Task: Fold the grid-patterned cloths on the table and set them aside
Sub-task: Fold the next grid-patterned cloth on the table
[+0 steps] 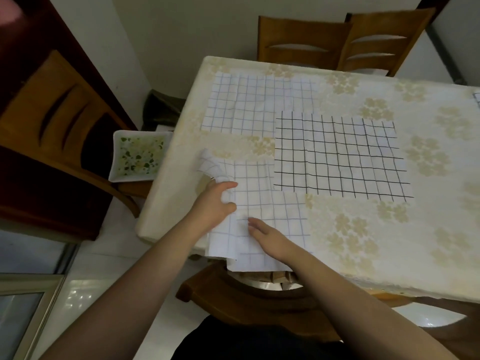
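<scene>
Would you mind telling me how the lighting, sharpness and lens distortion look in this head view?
Head view: dim, warm-tinted light with dark corners; wide-angle bending curves the table edge; the black-grid cloth is sharp, while the left hand and the lifted corner of the near cloth are softly blurred.

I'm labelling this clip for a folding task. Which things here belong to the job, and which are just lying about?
Part of the job:
near cloth, gripped by the left hand, right hand flat on it
black-grid cloth
far pale-grid cloth

Just lying about:
floral dish on a chair
wooden chairs
flowered tablecloth
</scene>
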{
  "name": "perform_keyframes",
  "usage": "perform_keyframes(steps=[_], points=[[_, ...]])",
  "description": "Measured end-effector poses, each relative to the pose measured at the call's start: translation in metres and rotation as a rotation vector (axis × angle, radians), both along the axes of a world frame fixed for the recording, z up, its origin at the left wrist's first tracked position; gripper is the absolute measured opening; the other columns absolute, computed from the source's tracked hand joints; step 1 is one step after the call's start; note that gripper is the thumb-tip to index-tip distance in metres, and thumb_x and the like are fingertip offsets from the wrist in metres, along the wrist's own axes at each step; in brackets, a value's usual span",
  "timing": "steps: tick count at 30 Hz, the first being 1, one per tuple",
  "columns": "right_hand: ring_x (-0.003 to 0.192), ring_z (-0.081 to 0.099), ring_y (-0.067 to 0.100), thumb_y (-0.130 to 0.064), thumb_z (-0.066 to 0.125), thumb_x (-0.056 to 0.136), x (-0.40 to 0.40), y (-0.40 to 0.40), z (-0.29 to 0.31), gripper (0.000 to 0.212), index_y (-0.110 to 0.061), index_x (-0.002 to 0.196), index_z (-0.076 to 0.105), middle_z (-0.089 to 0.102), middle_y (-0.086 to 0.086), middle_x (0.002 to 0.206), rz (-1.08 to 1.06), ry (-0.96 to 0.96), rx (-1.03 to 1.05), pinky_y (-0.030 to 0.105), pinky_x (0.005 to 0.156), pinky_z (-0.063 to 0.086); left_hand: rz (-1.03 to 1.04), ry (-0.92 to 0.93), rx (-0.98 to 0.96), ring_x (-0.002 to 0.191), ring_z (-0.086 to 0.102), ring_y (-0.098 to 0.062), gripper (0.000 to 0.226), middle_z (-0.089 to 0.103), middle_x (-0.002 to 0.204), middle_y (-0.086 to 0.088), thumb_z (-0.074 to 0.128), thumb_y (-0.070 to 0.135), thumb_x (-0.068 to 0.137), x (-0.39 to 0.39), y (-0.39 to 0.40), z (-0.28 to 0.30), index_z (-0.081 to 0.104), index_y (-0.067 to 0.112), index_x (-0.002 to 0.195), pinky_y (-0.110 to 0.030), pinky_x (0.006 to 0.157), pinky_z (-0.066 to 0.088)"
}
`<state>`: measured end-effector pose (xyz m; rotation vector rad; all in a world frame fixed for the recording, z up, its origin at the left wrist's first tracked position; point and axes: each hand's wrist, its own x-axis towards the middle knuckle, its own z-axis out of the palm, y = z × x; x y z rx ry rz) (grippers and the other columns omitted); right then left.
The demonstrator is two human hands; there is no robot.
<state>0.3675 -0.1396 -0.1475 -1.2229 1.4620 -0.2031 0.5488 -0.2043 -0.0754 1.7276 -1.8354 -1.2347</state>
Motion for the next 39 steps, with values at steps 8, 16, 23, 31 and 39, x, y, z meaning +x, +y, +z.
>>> perform_keyframes(steps=[8,16,23,31,39], points=[[0.114,0.057,0.008,-0.041,0.031,0.104,-0.057,0.002,0.003,0.042,-0.027,0.141,0.047,0.057,-0.005,0.135,-0.370,-0.230,-0.026,0.022,0.096,0.043,-0.181,-0.141,0.005,0.143,0.031,-0.019,0.061,0.017,0.160,-0.003,0.056,0.007,0.090,-0.089,0.016,-0.013,0.043,0.031,0.144,-0.018,0.098,0.026],[0.115,0.061,0.018,-0.047,0.035,0.102,-0.092,0.000,-0.007,0.045,-0.024,0.137,0.050,0.061,0.001,0.128,-0.555,-0.379,0.074,0.038,0.104,0.047,-0.203,-0.081,0.054,0.111,0.055,-0.008,0.055,0.015,0.161,0.008,0.057,0.027,0.096,-0.129,0.029,-0.033,0.036,0.032,0.147,-0.026,0.099,0.043],[0.117,0.059,0.025,-0.058,0.064,0.079,-0.102,0.000,-0.029,0.076,-0.025,0.144,0.040,0.054,0.002,0.135,-0.664,-0.299,0.099,0.048,0.103,0.048,-0.132,-0.071,0.044,0.109,0.051,-0.003,0.045,0.038,0.151,0.005,0.051,0.028,0.100,-0.117,0.045,-0.036,0.041,0.029,0.144,-0.021,0.093,0.043],[0.084,0.063,0.023,-0.010,0.053,0.094,-0.117,-0.007,-0.043,0.050,-0.015,0.142,0.043,0.065,0.000,0.097,-0.646,-0.075,0.009,0.039,0.080,0.056,0.141,-0.137,0.149,0.108,0.049,-0.007,0.042,0.050,0.139,0.001,0.048,0.027,0.100,-0.079,0.045,-0.060,0.045,0.026,0.142,-0.018,0.078,0.039],[0.082,0.058,0.014,-0.006,0.053,0.091,-0.135,-0.007,-0.050,0.047,-0.015,0.137,0.049,0.063,0.000,0.104,-0.664,0.046,-0.151,0.019,0.062,0.042,0.481,-0.220,0.314,0.122,0.053,-0.028,0.048,0.053,0.139,-0.013,0.055,0.027,0.095,-0.049,0.040,-0.096,0.048,0.010,0.139,-0.034,0.102,0.042]])
